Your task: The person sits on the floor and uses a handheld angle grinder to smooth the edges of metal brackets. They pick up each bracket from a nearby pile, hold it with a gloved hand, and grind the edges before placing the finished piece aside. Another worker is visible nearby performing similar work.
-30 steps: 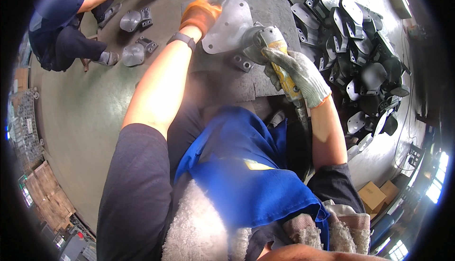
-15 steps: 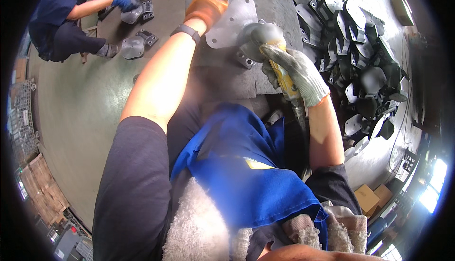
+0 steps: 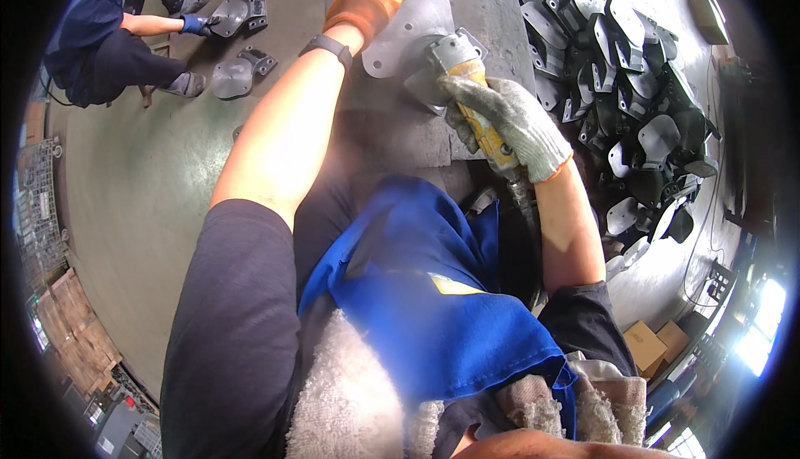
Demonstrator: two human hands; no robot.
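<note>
My left hand [image 3: 363, 9], in an orange glove, is closed at the upper left edge of a grey metal bracket [image 3: 411, 34], a flat plate with several holes. Its fingertips are partly hidden. The bracket lies on a dark work surface [image 3: 367, 130]. In a pale knit glove, my right hand [image 3: 510, 117] wraps round the yellow body of an angle grinder [image 3: 490, 140]. The grinder's metal head and disc are over the near right side of the bracket; whether the disc touches it cannot be made out. A cable or hose trails from the grinder's lower end.
A large pile of similar metal brackets [image 3: 629, 84] lies to the right. At upper left, a co-worker's blue-gloved hand [image 3: 197, 25] is at another bracket [image 3: 230, 18], with a second bracket [image 3: 233, 78] on the floor nearby. Cardboard boxes [image 3: 646, 348] stand at lower right.
The grinder and my right hand have shifted slightly left, and the grinder's head now shows more clearly. My left hand stays in place. The co-worker's hand has moved down and left.
</note>
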